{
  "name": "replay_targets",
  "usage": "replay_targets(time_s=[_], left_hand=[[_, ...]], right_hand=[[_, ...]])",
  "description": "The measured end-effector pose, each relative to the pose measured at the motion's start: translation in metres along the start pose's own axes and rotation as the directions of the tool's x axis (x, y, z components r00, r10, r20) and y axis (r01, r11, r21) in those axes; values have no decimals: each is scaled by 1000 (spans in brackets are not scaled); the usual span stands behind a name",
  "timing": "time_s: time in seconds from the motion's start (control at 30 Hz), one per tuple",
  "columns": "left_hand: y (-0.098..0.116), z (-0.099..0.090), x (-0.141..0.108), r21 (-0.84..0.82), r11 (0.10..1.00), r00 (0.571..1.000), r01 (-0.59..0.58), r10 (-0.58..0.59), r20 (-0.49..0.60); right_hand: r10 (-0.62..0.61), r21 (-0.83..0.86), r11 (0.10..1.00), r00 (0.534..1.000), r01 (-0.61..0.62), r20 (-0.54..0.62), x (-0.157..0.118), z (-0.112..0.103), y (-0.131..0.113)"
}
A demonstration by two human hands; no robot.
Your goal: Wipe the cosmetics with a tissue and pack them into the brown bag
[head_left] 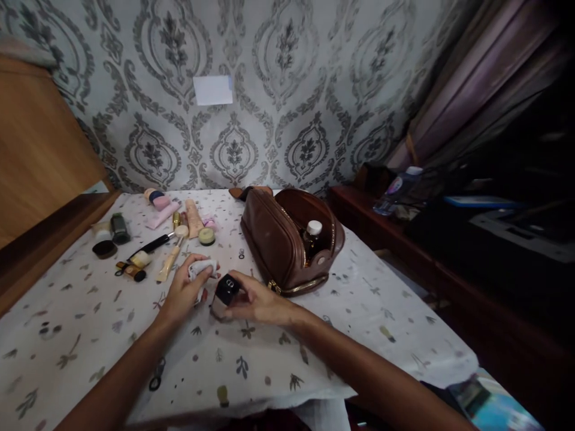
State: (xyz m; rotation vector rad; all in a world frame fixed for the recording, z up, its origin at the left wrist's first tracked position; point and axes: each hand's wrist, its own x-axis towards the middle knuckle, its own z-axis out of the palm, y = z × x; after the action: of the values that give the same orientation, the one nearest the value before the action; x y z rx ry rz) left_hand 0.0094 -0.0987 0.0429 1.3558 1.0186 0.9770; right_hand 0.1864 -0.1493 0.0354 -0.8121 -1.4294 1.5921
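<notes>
My left hand [191, 284] is closed around a crumpled white cloth or tissue [203, 269]. In my right hand [256, 299] is a small bottle with a black cap [227, 288], gripped by its sides; its lower part looks clear or pale. The two hands are close together above the table. Just beyond my right hand stands a brown leather toiletry bag [274, 239], unzipped, with a white-capped bottle [314, 228] upright inside its opening. Left of the bag lie a beige tube [193, 218], a round jar with a yellowish lid [206, 236] and a slim cream-coloured tube [168, 263].
Further cosmetics lie on the left of the patterned tablecloth [242, 371]: a black-handled brush [155, 243], a dark green container [119, 227] and a pink tube [162, 214]. A wooden panel [45, 131] borders the left. At right, a plastic bottle [398, 190] stands on a dark surface.
</notes>
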Motion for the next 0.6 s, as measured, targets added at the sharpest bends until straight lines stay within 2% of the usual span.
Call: replay_targets(time_s=[0.07,0.13,0.27,0.37,0.4,0.43,0.5,0.6], left_hand=[[1,2,-1,19,1000,1000,-4,3,11],[3,4,-4,38,999,1000,-4,3,19],[7,7,-8,77,997,998,26,-29,50],[8,6,-8,147,987,995,59,-71,76],[8,6,-8,164,984,994,65,-79,77],[7,5,-8,182,981,993,70,-86,82],[6,4,-7,224,972,992,72,-94,86],[5,5,-7,284,958,993,52,-80,86]], right_hand=[[6,-57,998,999,-3,42,-6,-5,-11],[-19,-172,985,999,26,43,-16,-11,-34],[-151,-436,894,986,104,-75,-44,-32,-111],[-330,-613,782,910,114,-251,-61,-57,-168],[-397,-664,738,874,123,-280,-65,-68,-181],[-408,-712,697,866,91,-289,-68,-78,-190],[-349,-777,629,892,-3,-287,-73,-99,-198],[-139,-820,556,958,-133,-250,-76,-122,-195]])
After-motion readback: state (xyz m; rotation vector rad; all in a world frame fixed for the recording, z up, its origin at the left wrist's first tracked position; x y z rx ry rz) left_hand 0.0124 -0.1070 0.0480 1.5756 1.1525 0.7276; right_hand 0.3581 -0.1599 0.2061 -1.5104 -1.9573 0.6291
